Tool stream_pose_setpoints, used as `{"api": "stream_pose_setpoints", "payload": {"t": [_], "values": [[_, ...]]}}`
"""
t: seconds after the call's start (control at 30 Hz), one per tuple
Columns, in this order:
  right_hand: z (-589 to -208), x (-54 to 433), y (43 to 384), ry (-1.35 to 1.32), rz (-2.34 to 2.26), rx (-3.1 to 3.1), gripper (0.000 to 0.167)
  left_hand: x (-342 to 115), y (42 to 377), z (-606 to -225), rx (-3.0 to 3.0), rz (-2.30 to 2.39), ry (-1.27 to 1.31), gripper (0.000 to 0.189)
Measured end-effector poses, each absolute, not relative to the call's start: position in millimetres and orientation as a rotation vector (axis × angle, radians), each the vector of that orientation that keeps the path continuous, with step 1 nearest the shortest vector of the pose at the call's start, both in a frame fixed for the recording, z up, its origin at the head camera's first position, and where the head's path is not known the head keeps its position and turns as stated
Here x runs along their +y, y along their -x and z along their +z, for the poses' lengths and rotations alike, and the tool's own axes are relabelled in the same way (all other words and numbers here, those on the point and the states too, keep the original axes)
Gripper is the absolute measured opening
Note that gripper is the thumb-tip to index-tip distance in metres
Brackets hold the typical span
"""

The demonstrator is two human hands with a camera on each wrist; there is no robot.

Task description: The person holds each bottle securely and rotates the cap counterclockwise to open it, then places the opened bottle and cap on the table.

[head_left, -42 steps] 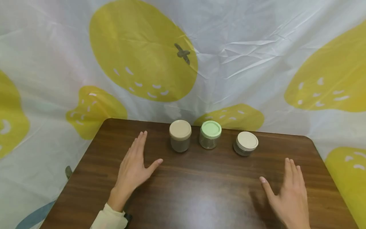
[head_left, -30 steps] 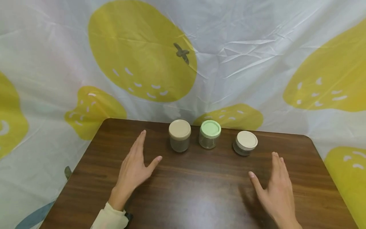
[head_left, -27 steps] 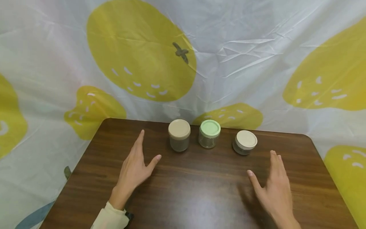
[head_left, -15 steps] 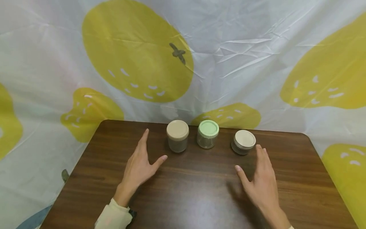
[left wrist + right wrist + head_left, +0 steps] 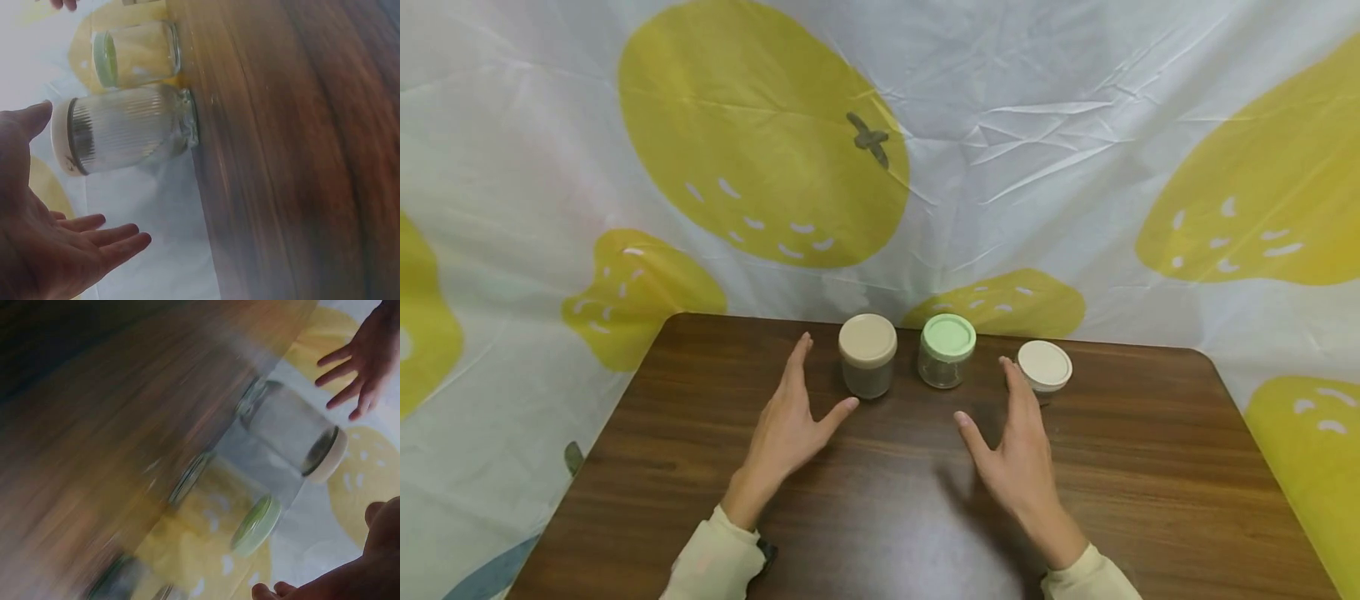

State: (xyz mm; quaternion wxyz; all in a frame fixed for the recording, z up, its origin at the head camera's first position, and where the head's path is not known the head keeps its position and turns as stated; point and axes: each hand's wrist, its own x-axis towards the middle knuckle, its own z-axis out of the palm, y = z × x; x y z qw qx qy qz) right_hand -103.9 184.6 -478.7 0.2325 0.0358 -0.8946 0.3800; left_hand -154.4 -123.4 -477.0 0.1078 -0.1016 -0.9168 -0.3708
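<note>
Three lidded glass jars stand upright along the back of the table in the head view. On the left is a tall ribbed jar with a beige lid (image 5: pixel 867 354). Beside it stands a jar with a light green lid (image 5: pixel 947 350), and a short jar with a cream lid (image 5: pixel 1045 365) is on the right. My left hand (image 5: pixel 790 429) is spread just left of the beige-lidded jar, thumb pointing toward its base. My right hand (image 5: pixel 1018 450) is spread in front of the jars, its fingers overlapping the short jar in this view. Neither hand holds anything.
The dark wooden table (image 5: pixel 1150 467) has rounded back corners. A white cloth with large yellow fruit prints (image 5: pixel 767 133) hangs right behind its back edge. A dark band (image 5: pixel 765 554) shows at the left wrist.
My right hand has moved left and forward from the table's right side, now partly covering the short jar. My left hand has shifted right, closer to the beige-lidded jar. The jars stay put.
</note>
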Motion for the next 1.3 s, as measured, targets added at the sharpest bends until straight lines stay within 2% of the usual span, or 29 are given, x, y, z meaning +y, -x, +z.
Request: {"api": "stream_pose_setpoints", "payload": {"t": [0.73, 1.3], "values": [[-468, 111, 140, -0.308, 1.183, -2.321, 0.090, -103, 170, -482, -2.818, -1.220, 0.262, 0.119], [-469, 85, 156, -0.276, 1.268, -2.472, 0.095, -96, 187, -494, -2.839, -1.234, 0.317, 0.119]]}}
